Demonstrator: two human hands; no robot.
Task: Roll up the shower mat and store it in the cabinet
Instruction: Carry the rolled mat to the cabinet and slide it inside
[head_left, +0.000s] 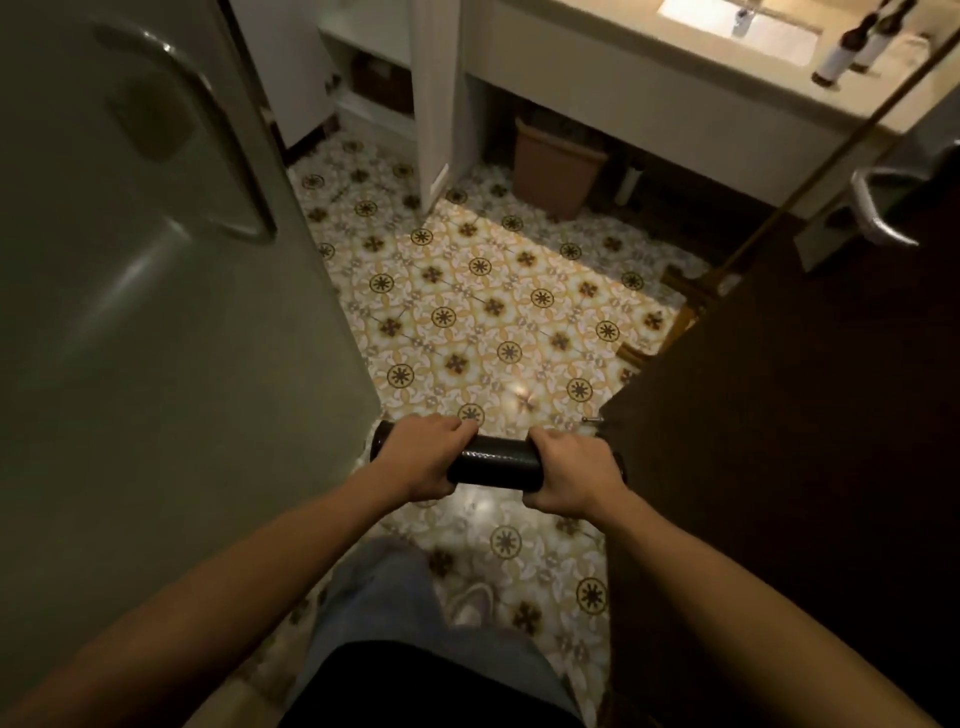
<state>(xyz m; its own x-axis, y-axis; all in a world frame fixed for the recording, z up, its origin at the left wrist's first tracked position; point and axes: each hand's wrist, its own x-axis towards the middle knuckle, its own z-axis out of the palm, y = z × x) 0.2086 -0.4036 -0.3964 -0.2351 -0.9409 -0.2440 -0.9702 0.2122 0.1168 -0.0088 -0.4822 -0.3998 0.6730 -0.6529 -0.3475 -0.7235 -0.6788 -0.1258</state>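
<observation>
The shower mat (492, 462) is rolled up into a dark tube. It lies sideways in the air, low in the middle of the view, above the patterned floor (493, 312).

The left hand (423, 457) holds the left part of the roll. Its fingers are curled tight around it. The right hand (569, 470) holds the right part, and its fingers are wrapped around the roll too. A bare bit of the roll shows between the two hands, and both ends stick out just past them.

A big grey door (156, 338) with a curved metal handle (208, 140) fills the left side. A dark door (779, 467) fills the right side.

Far ahead is a white cabinet (649, 104) with a sink (737, 26) on top (the light there is very bright). Two dark bottles (852, 47) stand near the sink. A brown bin (558, 166) sits under the cabinet, in the open space there.

Below the hands you can see blue trousers (379, 597) and a pale shoe (470, 603).
</observation>
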